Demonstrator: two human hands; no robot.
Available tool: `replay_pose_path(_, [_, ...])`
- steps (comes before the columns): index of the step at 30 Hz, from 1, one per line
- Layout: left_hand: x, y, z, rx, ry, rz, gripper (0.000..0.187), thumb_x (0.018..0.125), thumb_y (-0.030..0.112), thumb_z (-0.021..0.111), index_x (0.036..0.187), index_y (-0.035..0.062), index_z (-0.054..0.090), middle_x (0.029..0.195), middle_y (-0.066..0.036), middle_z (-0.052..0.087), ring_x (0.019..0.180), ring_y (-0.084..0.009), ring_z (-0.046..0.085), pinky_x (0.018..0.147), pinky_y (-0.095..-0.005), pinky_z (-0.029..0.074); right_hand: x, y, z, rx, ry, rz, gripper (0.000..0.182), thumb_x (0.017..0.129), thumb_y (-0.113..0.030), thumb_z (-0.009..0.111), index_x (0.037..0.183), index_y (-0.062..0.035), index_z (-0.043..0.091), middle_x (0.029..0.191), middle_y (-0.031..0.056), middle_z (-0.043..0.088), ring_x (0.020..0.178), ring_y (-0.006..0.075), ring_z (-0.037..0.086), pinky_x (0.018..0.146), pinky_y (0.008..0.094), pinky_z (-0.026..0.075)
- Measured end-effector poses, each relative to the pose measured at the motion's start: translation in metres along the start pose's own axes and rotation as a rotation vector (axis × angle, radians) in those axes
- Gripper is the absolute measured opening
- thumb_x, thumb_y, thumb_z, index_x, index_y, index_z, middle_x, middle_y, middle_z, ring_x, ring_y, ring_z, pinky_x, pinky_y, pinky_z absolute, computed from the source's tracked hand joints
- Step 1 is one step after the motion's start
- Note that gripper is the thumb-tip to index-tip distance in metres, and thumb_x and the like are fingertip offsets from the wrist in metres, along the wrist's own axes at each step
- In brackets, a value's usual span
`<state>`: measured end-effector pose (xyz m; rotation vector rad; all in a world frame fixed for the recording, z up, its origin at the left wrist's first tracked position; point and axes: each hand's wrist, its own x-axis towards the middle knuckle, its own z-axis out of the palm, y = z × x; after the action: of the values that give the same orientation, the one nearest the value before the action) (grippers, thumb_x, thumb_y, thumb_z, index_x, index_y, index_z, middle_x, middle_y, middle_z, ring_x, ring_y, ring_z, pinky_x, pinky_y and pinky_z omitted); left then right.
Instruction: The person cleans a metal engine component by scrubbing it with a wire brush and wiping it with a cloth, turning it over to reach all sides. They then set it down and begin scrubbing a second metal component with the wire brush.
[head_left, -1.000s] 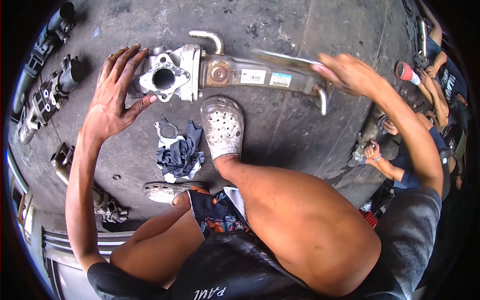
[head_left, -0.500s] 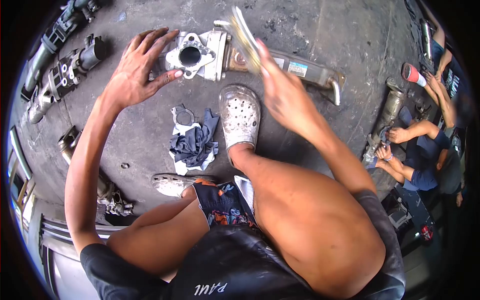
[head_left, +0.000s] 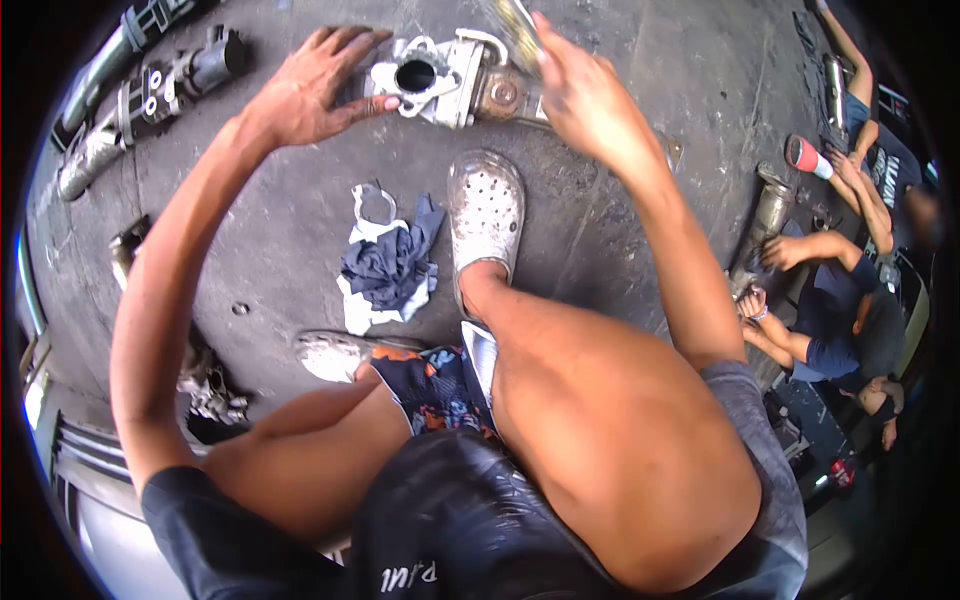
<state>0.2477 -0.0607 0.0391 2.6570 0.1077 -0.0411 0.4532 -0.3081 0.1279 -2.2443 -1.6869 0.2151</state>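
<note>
**Part** [head_left: 462, 88]: one, metal, lying on the floor [head_left: 590, 230] beyond the shoe [head_left: 490, 205], its holed flange [head_left: 440, 92] at left, its longer body running right beneath the other arm. A bent pipe [head_left: 484, 38] rose at the far side. Judged heavy and rigid, hardly fragile; its dull, grimy surface might have been slick in places (no wet film could be made out). Best hold: the thick cast block near the flange, with a second support under the body; the pipe looked a poor handle.

**Left hand** [head_left: 312, 92]: spread wide over the part's left end, thumb tip at the flange's edge, fingers towards the far side; not closed into a fist. How hard it pressed could not be told.

**Right hand** [head_left: 590, 105]: fingers closed around a brush [head_left: 517, 30] (blurred, seemingly wire), raised over the part near the pipe. The brush looked light, with a stiff handle.

**Nearby**: a dark rag [head_left: 385, 268] on white cloth [head_left: 362, 318], soft and crumpled; a gasket [head_left: 359, 208] at its upper edge; a small ring [head_left: 240, 309], apart; at left, similar metal units [head_left: 165, 105].
</note>
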Motion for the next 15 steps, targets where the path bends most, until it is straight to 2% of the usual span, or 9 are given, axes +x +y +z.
replay_pose_path(3, [-0.002,0.0,0.001,0.01,0.028,-0.016,0.089,0.087,0.066,0.068,0.15,0.0071,0.046,0.149,-0.022,0.049,0.139,-0.039,0.043,0.119,-0.05,0.038,-0.016,-0.06,-0.053,0.116,-0.44,0.685,0.044,0.108,-0.02,0.044,0.15,-0.0052,0.049,0.126,0.0268,0.068,0.091,0.0345,0.075,0.078,0.0453,0.06])
replay_pose_path(6, [-0.002,0.0,0.002,-0.001,0.056,0.004,0.089,0.087,0.067,0.068,0.15,0.0067,0.047,0.15,-0.022,0.048,0.14,-0.0389,0.043,0.119,-0.05,0.038,-0.027,0.003,0.032,-0.004,-0.126,0.098,0.052,0.1,-0.002,0.049,0.15,0.01,0.039,0.064,0.019,0.063,0.051,0.0234,0.064,0.052,0.0425,0.054])
replay_pose_path(7, [0.0,0.0,0.002,0.001,0.052,0.003,0.089,0.087,0.067,0.068,0.15,0.0065,0.047,0.15,-0.021,0.048,0.14,-0.0388,0.043,0.119,-0.05,0.038,0.0,-0.001,0.031,0.046,-0.139,0.224,0.051,0.101,-0.004,0.049,0.149,0.0086,0.041,0.062,0.0184,0.061,0.053,0.0233,0.065,0.051,0.0421,0.052])
replay_pose_path(9, [0.0,-0.001,0.001,0.004,0.026,0.01,0.09,0.087,0.067,0.068,0.149,0.0062,0.047,0.15,-0.021,0.047,0.14,-0.0386,0.043,0.119,-0.0499,0.038,0.018,0.001,0.011,0.094,-0.236,0.243,0.049,0.101,-0.005,0.049,0.147,0.0096,0.042,0.062,0.0196,0.061,0.053,0.0245,0.066,0.051,0.0436,0.053])
replay_pose_path(11, [0.004,-0.004,0.001,0.009,0.02,0.016,0.089,0.087,0.066,0.068,0.149,0.0054,0.047,0.15,-0.021,0.047,0.14,-0.0385,0.042,0.119,-0.0496,0.038,-0.007,-0.008,-0.002,0.068,-0.105,0.149,0.049,0.103,-0.006,0.047,0.149,0.0086,0.041,0.074,0.0253,0.065,0.055,0.0289,0.068,0.051,0.0425,0.054])
replay_pose_path(13, [-0.001,0.003,0.0,0.008,0.027,-0.026,0.089,0.087,0.066,0.068,0.149,0.0051,0.047,0.15,-0.021,0.048,0.14,-0.0387,0.042,0.119,-0.0495,0.038,-0.038,-0.045,-0.025,0.084,-0.339,0.476,0.046,0.106,-0.011,0.044,0.15,0.0057,0.043,0.098,0.0314,0.071,0.061,0.0315,0.07,0.056,0.042,0.058])
replay_pose_path(14, [-0.001,0.0,0.003,-0.001,0.044,-0.003,0.089,0.088,0.066,0.067,0.149,0.0047,0.047,0.15,-0.021,0.047,0.141,-0.0387,0.041,0.12,-0.0497,0.037,-0.052,-0.038,0.002,0.08,-0.18,0.343,0.046,0.107,-0.01,0.043,0.15,0.0053,0.043,0.087,0.0238,0.073,0.053,0.0251,0.063,0.048,0.035,0.055])
replay_pose_path(15, [0.0,-0.003,0.006,0.017,0.055,0.005,0.089,0.087,0.066,0.068,0.149,0.0046,0.047,0.15,-0.021,0.047,0.141,-0.0387,0.041,0.12,-0.0497,0.037,-0.035,-0.034,0.009,0.06,-0.206,0.351,0.045,0.107,-0.009,0.043,0.15,0.0046,0.044,0.086,0.0234,0.072,0.053,0.0255,0.064,0.049,0.0352,0.055])
